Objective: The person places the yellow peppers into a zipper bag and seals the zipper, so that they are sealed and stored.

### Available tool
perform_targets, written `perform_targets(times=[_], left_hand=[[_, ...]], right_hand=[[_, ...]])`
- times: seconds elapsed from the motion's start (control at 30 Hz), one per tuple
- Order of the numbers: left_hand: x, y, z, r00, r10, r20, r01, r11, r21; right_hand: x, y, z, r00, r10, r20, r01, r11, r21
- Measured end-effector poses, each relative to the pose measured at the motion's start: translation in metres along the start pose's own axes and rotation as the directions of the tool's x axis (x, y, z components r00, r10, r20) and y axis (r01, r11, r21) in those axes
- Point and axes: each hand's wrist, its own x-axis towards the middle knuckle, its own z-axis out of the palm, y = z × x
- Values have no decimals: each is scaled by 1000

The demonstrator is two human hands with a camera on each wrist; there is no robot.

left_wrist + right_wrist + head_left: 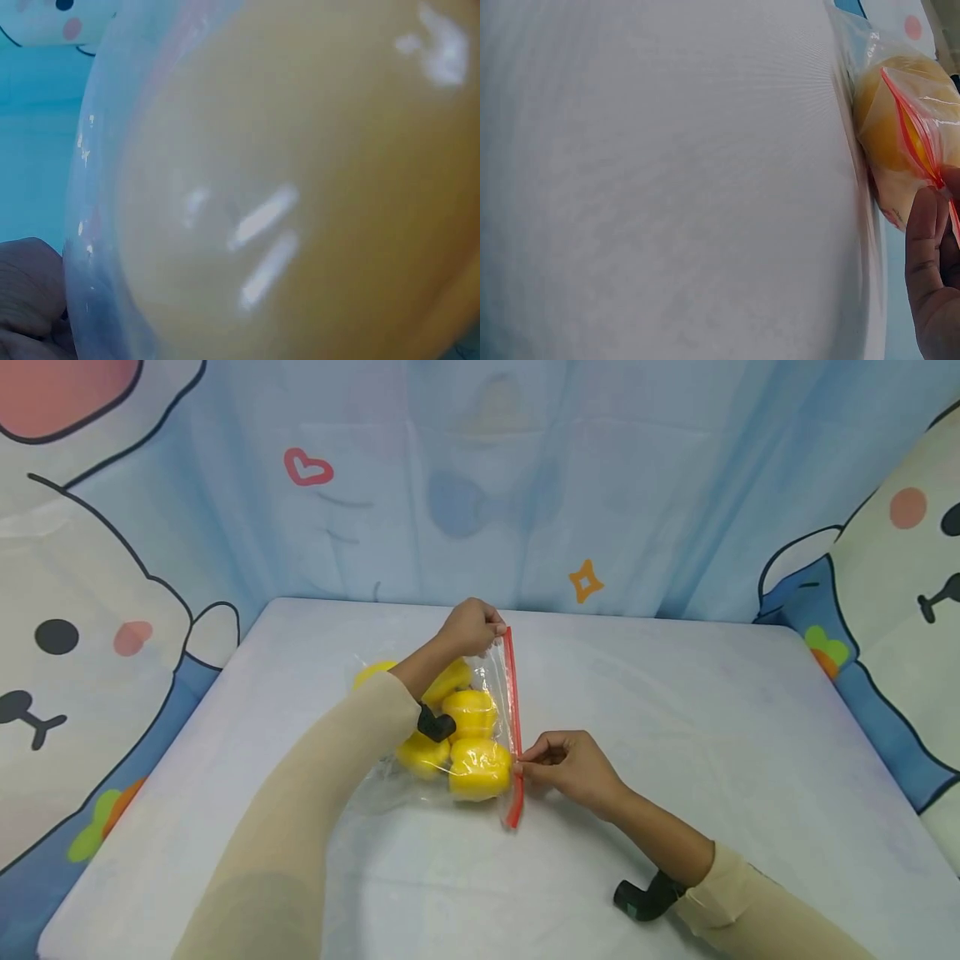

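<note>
A clear zip bag [489, 670] lies on the table, holding several rounded, glossy yellow objects [480, 770] whose kind I cannot tell. Along its right side runs a red zip strip [513, 710]. My left hand [471, 628] pinches the far end of that strip. Nearer to me, my right hand [573, 768] pinches the strip between thumb and finger, low on its length. In the right wrist view the red edges [906, 127] part slightly beside the fingertips. Yellow and clear plastic fill most of the left wrist view, close up and blurred. My left forearm hides part of the bag.
The table [675, 693] has a white cloth over it. Behind it hangs a light blue curtain [637, 485] printed with cartoon animals, a heart and a star. A black wrist mount [648, 895] sticks out from each sleeve.
</note>
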Motion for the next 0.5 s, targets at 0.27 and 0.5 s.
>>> perform_targets(times=[0.27, 0.5], left_hand=[[-3, 0, 0, 999, 44, 13, -44, 997, 60], [-22, 4, -11, 987, 160, -14, -154, 968, 200]], right_hand=[[-2, -1, -1, 999, 18, 50, -17, 1000, -21], [-14, -2, -14, 997, 73, 23, -69, 989, -132]])
